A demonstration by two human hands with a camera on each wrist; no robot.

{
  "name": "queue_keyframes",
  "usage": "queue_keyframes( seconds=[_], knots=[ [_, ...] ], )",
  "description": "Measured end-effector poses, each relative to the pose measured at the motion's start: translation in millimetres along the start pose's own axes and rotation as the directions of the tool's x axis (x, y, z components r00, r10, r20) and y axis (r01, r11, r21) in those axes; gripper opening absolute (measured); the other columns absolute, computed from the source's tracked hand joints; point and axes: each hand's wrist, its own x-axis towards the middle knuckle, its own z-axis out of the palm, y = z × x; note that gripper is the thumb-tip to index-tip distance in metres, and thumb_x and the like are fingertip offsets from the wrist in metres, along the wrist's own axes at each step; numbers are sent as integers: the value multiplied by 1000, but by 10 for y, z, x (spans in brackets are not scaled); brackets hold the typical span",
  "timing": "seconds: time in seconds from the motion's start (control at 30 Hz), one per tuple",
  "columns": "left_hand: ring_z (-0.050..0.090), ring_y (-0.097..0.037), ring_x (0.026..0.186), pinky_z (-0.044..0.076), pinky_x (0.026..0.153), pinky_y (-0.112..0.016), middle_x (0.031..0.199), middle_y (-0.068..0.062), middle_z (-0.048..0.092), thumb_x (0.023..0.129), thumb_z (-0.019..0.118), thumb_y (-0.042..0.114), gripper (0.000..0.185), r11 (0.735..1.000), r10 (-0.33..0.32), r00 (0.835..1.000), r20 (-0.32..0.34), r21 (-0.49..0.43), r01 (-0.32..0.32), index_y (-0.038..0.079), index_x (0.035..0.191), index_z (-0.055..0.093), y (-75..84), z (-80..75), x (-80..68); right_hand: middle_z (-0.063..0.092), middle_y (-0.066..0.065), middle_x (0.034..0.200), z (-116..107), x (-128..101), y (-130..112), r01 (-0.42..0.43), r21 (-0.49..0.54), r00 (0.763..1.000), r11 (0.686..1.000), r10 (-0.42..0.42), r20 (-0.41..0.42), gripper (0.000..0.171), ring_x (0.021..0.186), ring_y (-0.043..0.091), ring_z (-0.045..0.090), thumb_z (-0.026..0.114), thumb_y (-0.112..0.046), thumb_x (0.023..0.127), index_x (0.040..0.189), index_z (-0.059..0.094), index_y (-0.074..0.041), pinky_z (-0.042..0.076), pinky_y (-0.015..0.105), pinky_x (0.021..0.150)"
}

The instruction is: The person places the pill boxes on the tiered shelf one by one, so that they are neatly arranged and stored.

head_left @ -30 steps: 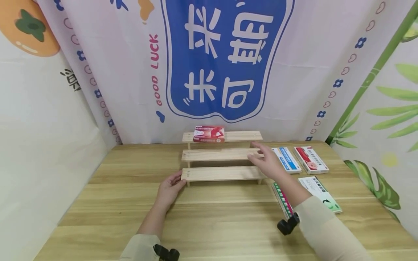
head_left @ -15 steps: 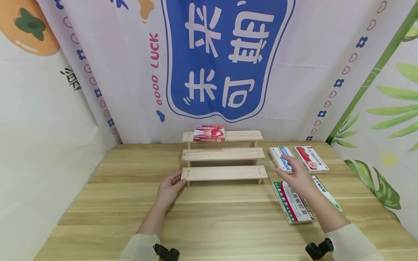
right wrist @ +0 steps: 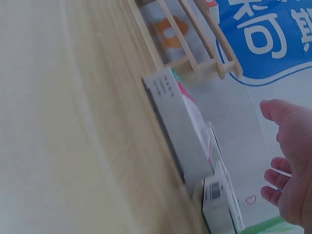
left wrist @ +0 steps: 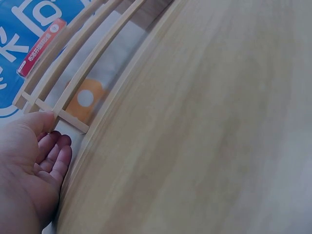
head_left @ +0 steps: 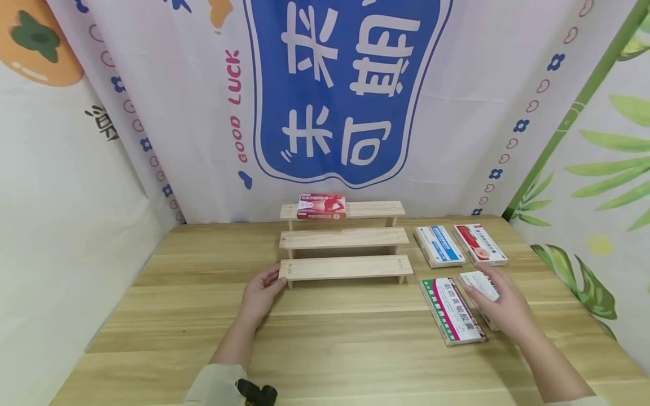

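Observation:
A three-tier wooden display rack point(head_left: 345, 269) stands at the back of the table, with a red medicine box point(head_left: 321, 207) on its top tier. My left hand point(head_left: 260, 296) grips the left end of the lowest tier; in the left wrist view its thumb lies against the rack end and its fingers curl below. Over on the right, my right hand point(head_left: 505, 304) hovers with thumb and fingers spread above a white medicine box point(head_left: 479, 285), partly covering it. In the right wrist view that hand point(right wrist: 292, 156) holds nothing.
Left of the white box lies a green, magenta and white medicine box point(head_left: 454, 310). Behind are a blue-and-white box point(head_left: 439, 246) and a red-and-white box point(head_left: 479, 244), flat on the wooden table point(head_left: 325, 361). A printed cloth point(head_left: 457, 141) hangs behind.
My right hand has moved from the rack's right end rightward and toward me, past the blue-and-white box, to the white box. The left hand has stayed at the rack.

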Motion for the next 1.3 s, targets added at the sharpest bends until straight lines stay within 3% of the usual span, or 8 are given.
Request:
queue_keyframes(
  seconds=[0.57, 0.8, 1.3],
  knots=[
    [49, -17, 113, 40, 97, -32, 122, -5, 53, 79, 60, 20, 43, 1000, -11, 1000, 2, 4, 11, 13, 120, 49, 18, 8, 1, 33, 32, 127, -15, -384, 425, -79, -93, 996, 993, 76, -41, 68, 111, 51, 30, 55, -46, 79, 126, 37, 1, 26, 64, 84],
    [48, -17, 114, 40, 97, -31, 124, -6, 52, 79, 61, 22, 44, 1000, -2, 1000, 6, -8, 3, 12, 121, 48, -16, -1, 27, 32, 34, 126, 18, -475, 515, -159, -159, 986, 975, 165, 30, 82, 110, 51, 30, 53, -57, 74, 128, 34, 2, 28, 64, 82],
    [50, -17, 112, 41, 96, -32, 121, -7, 54, 79, 62, 22, 43, 1000, 8, 1000, 1, -11, -8, 12, 119, 50, -27, -2, 28, 35, 33, 121, 7, -516, 574, -167, -219, 986, 961, 162, -39, 75, 103, 51, 35, 51, -55, 77, 124, 40, 2, 31, 63, 78]
  ],
)
